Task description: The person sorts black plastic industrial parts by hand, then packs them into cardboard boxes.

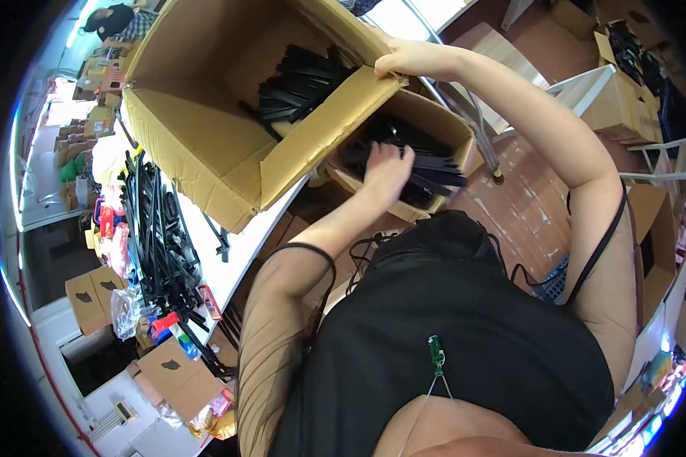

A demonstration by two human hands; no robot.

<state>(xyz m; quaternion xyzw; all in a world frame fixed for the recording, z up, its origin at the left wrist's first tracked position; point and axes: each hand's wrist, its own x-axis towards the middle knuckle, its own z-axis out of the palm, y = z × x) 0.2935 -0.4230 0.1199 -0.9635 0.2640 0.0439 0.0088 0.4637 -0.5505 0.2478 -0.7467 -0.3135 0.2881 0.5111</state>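
A large open cardboard box point(198, 145) leans tilted toward me, with a pile of long flat black strips point(301, 80) inside. My right hand point(408, 59) is closed on its upper right corner, fingers over the edge. Below that box's flap, a smaller cardboard box point(459, 141) holds more black strips. Into this smaller box reaches my left hand point(389, 169), its fingers curled around a bundle of black strips point(440, 177) that fans out to the right. The strips' outer ends are blurred, and part of the bundle is hidden under the hand.
To the left, a white table point(232, 228) carries a heap of thin black parts point(156, 236) and plastic bags. Closed cardboard boxes point(179, 373) stand beyond it. A metal leg point(489, 152) rises from the wooden floor point(522, 206) at right. Another person point(118, 21) is far off at upper left.
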